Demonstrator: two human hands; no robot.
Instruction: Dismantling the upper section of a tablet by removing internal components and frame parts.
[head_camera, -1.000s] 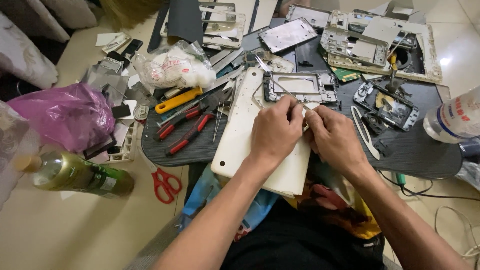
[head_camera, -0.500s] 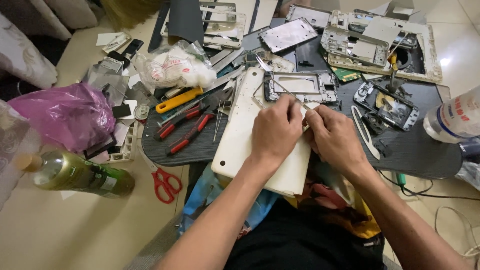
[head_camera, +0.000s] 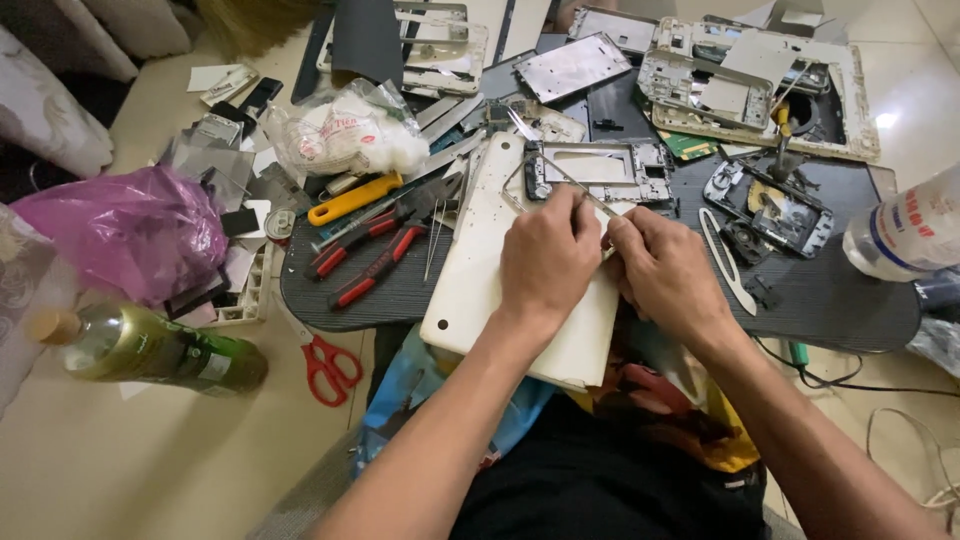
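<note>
Centrally, your left hand (head_camera: 548, 262) and right hand (head_camera: 662, 272) meet over the white panel (head_camera: 480, 270) lying on the dark mat (head_camera: 400, 290). Both sets of fingers are pressed together, pinching thin metal tweezers (head_camera: 575, 188) that slant toward the metal frame (head_camera: 600, 170) just above.

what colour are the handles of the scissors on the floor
Red, seen in the head view: scissors left of the left hand.

A dark ribbed board (head_camera: 400, 290) is laid on the floor (head_camera: 150, 470), bearing a white panel (head_camera: 480, 280) beside red-handled pliers (head_camera: 375, 262), with red scissors (head_camera: 325, 365) just off its near-left edge.
</note>
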